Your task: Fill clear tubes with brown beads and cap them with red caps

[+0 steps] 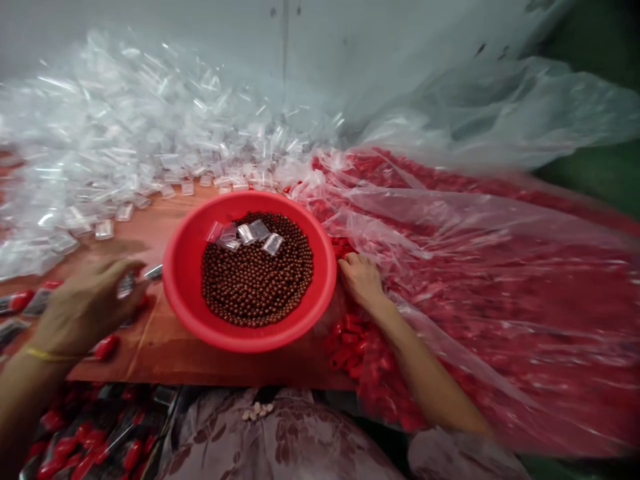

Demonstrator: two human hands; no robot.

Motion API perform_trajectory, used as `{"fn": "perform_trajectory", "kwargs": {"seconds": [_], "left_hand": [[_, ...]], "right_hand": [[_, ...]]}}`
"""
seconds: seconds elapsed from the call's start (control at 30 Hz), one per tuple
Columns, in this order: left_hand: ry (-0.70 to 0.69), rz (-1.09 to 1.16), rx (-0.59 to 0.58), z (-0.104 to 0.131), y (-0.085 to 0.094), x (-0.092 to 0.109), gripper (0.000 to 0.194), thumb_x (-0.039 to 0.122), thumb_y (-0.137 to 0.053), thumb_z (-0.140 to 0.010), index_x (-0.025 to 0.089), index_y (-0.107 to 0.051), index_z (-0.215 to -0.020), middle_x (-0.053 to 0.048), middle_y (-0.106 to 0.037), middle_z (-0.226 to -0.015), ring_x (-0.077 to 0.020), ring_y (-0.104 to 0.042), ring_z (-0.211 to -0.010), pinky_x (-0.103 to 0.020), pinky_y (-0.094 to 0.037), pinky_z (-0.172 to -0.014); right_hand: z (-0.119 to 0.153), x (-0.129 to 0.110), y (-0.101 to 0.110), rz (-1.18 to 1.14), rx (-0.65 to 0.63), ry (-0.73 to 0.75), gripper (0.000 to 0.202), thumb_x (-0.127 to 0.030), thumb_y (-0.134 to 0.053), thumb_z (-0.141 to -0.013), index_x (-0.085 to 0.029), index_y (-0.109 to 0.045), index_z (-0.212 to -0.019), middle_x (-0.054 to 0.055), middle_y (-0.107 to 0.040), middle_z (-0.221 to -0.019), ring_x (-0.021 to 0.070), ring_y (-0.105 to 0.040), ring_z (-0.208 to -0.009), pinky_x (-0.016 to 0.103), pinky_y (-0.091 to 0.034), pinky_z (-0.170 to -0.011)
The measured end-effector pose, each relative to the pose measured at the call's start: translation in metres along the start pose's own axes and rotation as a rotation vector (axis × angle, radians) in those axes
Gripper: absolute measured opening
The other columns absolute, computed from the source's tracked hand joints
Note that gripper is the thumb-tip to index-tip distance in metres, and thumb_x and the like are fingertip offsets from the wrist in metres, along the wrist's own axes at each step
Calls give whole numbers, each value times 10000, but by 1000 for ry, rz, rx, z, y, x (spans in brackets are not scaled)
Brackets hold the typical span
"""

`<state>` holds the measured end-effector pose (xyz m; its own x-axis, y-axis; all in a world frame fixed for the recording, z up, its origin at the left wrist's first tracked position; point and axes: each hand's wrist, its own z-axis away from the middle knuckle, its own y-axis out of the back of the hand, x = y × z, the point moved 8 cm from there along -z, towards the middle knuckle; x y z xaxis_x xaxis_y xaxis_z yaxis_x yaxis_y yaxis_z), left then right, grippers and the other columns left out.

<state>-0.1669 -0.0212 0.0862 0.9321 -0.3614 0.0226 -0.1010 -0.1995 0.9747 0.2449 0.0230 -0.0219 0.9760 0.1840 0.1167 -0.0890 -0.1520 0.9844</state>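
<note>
My left hand (90, 303), blurred by motion, hovers at the left of the table with thumb and fingers apart. A small clear container (126, 285) shows in the gap between them, apparently not gripped. My right hand (363, 277) is curled down among red caps (350, 340) just right of the basin; its fingertips are hidden. Between my hands stands a red plastic basin (177, 293) with many small brown balls (255, 283) in it. Several small clear containers (273, 244) lie on top of the balls.
A large heap of clear containers (150, 127) covers the back left. A clear plastic bag (500, 267) full of red pieces spreads over the right. Containers with red caps (105, 347) lie at left, and more (85, 433) sit below the table's front edge.
</note>
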Motion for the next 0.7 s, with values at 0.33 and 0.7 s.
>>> {"fn": "perform_trajectory", "kwargs": {"seconds": [0.33, 0.7], "left_hand": [[-772, -42, -135, -135, -84, 159, 326, 121, -480, -840, 260, -590, -1114, -85, -549, -1272, -193, -543, -1001, -331, -377, -833], [-500, 67, -384, -149, -116, 161, 384, 418, -395, -897, 152, -672, -882, -111, -688, -821, -193, -621, -748, -272, -404, -659]], "right_hand": [[34, -7, 58, -969, 614, -315, 224, -376, -560, -820, -187, -526, -937, -7, -585, -701, 122, -531, -544, 257, -443, -527], [24, -74, 76, -990, 489, -16, 96, -266, -551, -843, -197, -597, -891, -19, -598, -644, 98, -536, -522, 215, -443, -522]]}}
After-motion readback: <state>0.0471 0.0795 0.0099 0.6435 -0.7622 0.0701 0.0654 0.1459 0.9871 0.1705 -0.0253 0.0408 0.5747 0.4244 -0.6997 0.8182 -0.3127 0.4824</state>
